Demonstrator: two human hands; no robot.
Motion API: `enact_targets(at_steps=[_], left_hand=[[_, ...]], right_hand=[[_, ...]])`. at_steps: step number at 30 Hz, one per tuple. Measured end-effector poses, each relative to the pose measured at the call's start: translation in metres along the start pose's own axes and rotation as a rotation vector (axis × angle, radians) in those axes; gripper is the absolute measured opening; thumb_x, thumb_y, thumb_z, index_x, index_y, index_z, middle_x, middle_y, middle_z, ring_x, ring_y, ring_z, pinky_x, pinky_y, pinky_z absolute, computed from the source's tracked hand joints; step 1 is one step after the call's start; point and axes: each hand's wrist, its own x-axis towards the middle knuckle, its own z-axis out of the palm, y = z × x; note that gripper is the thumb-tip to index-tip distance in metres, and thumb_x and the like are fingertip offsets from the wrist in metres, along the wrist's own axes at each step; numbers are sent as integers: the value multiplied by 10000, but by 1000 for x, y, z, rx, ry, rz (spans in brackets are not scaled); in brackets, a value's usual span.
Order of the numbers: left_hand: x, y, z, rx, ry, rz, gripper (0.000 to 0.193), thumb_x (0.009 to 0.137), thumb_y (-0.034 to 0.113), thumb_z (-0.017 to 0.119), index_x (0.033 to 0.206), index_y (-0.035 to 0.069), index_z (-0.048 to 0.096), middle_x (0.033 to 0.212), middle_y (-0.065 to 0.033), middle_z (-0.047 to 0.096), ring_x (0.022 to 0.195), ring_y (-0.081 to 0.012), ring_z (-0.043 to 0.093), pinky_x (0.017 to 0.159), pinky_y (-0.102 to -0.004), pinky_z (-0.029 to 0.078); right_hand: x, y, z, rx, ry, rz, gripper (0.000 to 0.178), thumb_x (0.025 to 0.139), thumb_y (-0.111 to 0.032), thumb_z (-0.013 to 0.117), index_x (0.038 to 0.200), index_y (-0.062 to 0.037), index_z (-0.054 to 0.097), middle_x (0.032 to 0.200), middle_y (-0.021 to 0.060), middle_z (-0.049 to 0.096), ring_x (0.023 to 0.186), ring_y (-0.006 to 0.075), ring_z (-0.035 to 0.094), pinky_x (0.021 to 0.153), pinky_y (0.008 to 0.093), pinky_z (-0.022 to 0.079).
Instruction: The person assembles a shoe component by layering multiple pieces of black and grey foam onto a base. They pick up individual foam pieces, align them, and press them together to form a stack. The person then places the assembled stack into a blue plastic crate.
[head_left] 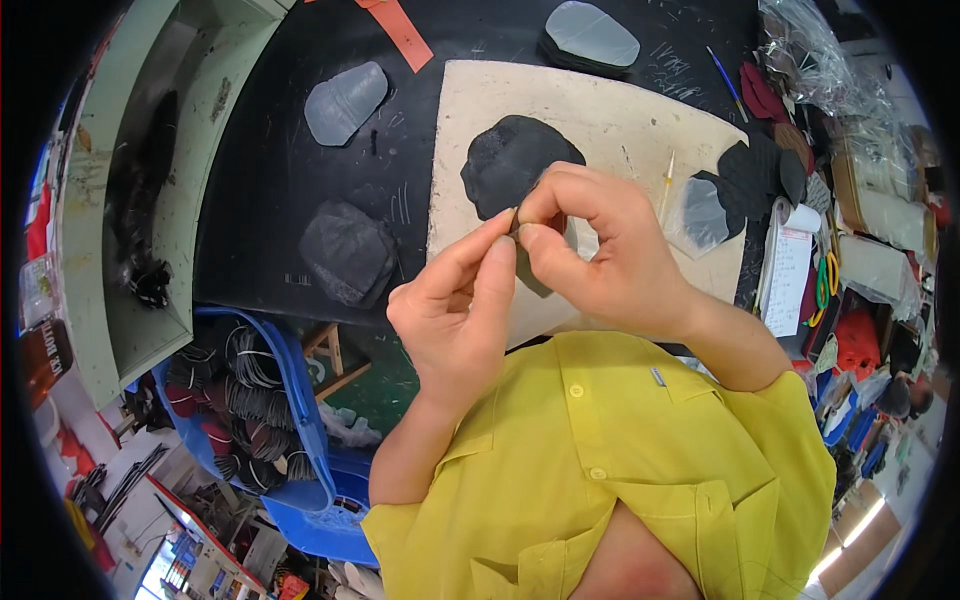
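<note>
Your left hand (pixel 455 310) and right hand (pixel 605 245) both pinched a dark piece (pixel 517 223) at thumb and forefinger tips, its shape mostly hidden, just your side of the black stack (pixel 508 160). Pale board (pixel 610 110) lay below, its left edge passing behind your left fingers; bare board spread right of the stack, with only a narrow table (pixel 412 205) strip toward the left pile (pixel 350 255).

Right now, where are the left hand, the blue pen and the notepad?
Left hand (pixel 452 322): head view, middle of the hand.
Blue pen (pixel 727 84): head view, middle of its barrel.
Notepad (pixel 787 275): head view, its white page.
</note>
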Motion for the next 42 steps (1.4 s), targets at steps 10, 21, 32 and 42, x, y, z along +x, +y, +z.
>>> enact_targets(at_steps=[10, 21, 32, 42], left_hand=[[-4, 3, -7, 139, -40, 7, 220, 914, 44, 619, 1103, -60, 668, 945, -102, 700, 814, -91, 643, 734, -233, 543], [-2, -2, -2, 365, 68, 241, 214, 857, -7, 651, 1063, -51, 691, 867, -123, 732, 702, -118, 698, 663, -223, 542], [0, 2, 1, -286, -9, -232, 203, 916, 31, 620, 1087, -66, 669, 932, -103, 699, 842, -108, 657, 761, -238, 540], [0, -12, 1, -587, 37, -417, 224, 917, 153, 664, 1049, -29, 657, 885, -38, 662, 769, -59, 595, 725, -235, 501]], right_hand=[[-1, 8, 8, -117, 48, -151, 66, 753, -2, 594, 765, -6, 529, 695, 86, 525, 579, 213, 540, 512, 307, 441], [0, 0, 3, -80, 16, -30, 73, 769, -50, 639, 759, 11, 601, 694, 90, 596, 602, 199, 613, 542, 283, 479], [1, 4, 5, -61, 43, -13, 40, 723, -14, 604, 711, 11, 577, 677, 88, 581, 573, 163, 593, 522, 276, 464], [-5, 11, 5, -90, -14, -84, 42, 688, 39, 582, 697, 3, 564, 681, 71, 551, 614, 158, 556, 577, 274, 444]])
